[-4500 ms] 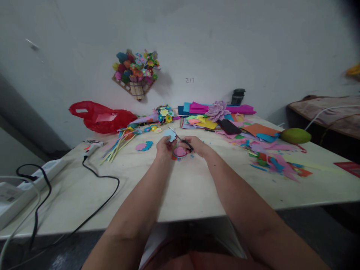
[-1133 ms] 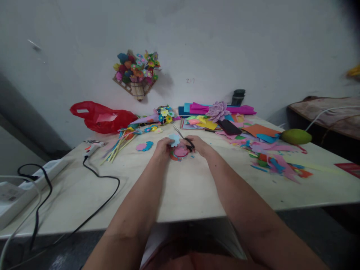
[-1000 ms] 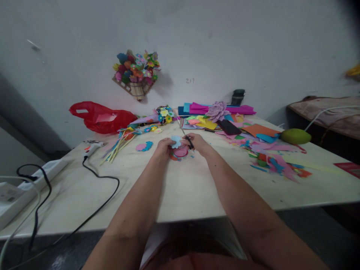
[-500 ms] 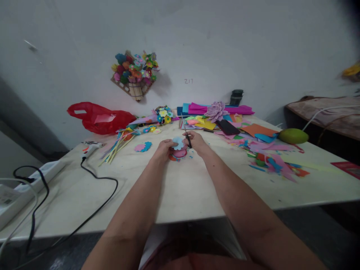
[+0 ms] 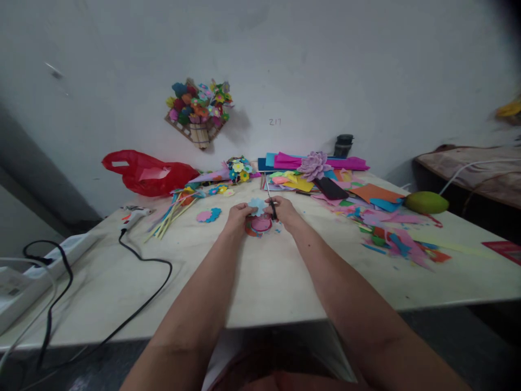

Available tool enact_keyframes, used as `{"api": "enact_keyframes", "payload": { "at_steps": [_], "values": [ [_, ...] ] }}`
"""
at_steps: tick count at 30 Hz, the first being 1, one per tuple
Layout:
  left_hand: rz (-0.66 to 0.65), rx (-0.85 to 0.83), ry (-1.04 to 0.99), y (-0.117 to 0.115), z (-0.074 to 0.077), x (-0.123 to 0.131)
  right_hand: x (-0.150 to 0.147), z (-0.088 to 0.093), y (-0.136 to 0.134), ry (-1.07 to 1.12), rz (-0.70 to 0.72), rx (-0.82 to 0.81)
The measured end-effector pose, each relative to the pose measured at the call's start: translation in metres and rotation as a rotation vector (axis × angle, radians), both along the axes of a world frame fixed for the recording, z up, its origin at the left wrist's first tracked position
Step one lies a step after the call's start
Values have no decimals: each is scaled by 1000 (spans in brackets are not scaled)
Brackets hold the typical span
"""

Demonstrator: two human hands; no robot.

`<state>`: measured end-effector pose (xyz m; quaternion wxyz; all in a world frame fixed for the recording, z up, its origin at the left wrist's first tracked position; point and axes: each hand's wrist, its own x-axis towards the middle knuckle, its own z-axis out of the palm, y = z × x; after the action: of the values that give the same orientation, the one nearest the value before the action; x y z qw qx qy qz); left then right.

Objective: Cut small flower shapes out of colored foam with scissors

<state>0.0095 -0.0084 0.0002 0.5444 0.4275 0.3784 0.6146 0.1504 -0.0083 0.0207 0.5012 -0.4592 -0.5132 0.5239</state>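
Between both hands is a light blue scalloped flower cutout (image 5: 256, 206). My left hand (image 5: 239, 214) is closed on its left edge. A pair of scissors (image 5: 273, 208) with black handles sits in my right hand (image 5: 284, 210), blades pointing away from me and up. The right fingertips are close to the cutout's right edge; whether they touch it I cannot tell. Below the hands a round pink piece (image 5: 261, 224) and small scraps lie on the table. To the left rest a pink flower cutout (image 5: 204, 216) and a blue one (image 5: 214, 214), overlapping.
A glue gun (image 5: 136, 217) with a black cord lies at the left, near a white power strip (image 5: 67, 247). Behind are a red plastic bag (image 5: 150, 174) and pale sticks (image 5: 173, 214). Coloured sheets, a dark phone (image 5: 331, 188), a green fruit (image 5: 427, 202) and paper scraps (image 5: 401, 239) occupy the right.
The view has shifted slightly, so the whole scene sits a little lower. Both hands keep hold of the cutout and scissors in nearly the same place.
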Motion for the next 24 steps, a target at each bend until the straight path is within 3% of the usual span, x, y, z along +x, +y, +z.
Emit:
{"api": "enact_keyframes", "payload": {
  "at_steps": [7,13,24],
  "values": [
    [69,-21,-128,0,3,-4,4,-4,1,-89,2,-59],
    [117,-75,-212,-2,6,-7,12,-6,1,-124,147,-85],
    [154,-53,-322,2,2,-10,23,-9,2,-229,404,15]
  ]
}}
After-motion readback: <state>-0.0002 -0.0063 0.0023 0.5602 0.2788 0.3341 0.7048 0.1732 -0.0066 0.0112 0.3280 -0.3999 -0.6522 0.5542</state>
